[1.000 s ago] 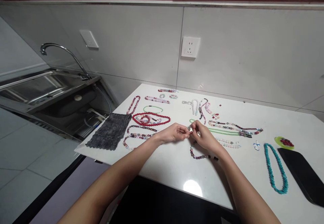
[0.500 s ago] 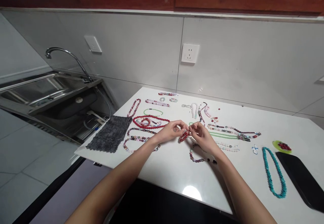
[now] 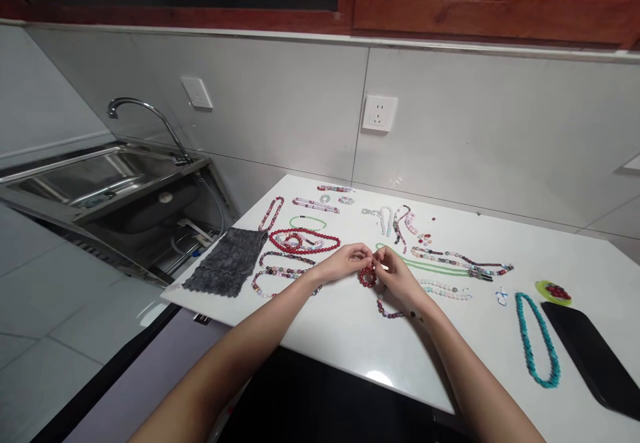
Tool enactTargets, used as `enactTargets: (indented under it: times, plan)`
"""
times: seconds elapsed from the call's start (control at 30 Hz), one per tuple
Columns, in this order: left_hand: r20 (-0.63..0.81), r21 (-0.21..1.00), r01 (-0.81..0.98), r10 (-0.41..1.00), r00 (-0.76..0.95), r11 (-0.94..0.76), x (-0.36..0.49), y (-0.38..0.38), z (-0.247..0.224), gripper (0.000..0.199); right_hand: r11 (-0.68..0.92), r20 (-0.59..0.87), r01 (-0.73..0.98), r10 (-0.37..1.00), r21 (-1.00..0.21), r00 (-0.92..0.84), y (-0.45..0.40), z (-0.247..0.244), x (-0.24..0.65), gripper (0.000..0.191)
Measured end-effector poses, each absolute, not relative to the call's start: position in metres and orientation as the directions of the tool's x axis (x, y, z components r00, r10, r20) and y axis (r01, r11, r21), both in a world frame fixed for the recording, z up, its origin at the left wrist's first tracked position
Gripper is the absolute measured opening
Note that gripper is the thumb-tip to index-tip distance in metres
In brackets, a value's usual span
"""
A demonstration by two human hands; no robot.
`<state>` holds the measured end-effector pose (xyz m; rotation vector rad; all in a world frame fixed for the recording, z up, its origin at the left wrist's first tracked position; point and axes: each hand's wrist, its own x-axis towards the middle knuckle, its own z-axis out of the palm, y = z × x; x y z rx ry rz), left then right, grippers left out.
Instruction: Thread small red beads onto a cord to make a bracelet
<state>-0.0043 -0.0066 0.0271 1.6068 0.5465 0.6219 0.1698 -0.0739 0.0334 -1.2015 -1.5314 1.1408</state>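
Toward the middle of the desk, my left hand and right hand pinch a red bead bracelet (fingertips almost meeting); other bead strands lie spread out, many left.

L hand: fingers pinched | R hand: fingers pinched | both forearms bare, extended fwd

Head-worn camera (sole view) looks forward and down, close over the left hand and right hand.
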Motion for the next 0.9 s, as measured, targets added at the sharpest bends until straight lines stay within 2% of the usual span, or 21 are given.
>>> enactTargets:
  times: [0.17,0.3,0.53,0.9]
  plan:
    - [0.074,0.997,-0.056,0.74,0.668,-0.05,-0.004,-0.008,0.025,0.036,0.187,0.167,0.22,0.98,-0.957,-0.108,-0.071,0.031,0.17,0.019]
    - [-0.004,0.996,-0.066,0.786,0.618,0.057,-0.004,-0.009,0.019,0.043,0.267,0.255,0.29,0.964,-0.919,-0.081,-0.069,0.032,0.171,0.012]
    - [-0.045,0.992,-0.06,0.761,0.648,0.109,-0.007,-0.009,0.017,0.045,0.396,0.404,0.43,0.911,-0.811,-0.079,-0.072,0.036,0.171,0.007]
    - [-0.003,0.997,-0.046,0.673,0.739,0.055,-0.008,-0.007,0.02,0.033,0.371,0.377,0.451,0.923,-0.812,-0.08,-0.07,0.033,0.169,0.021]
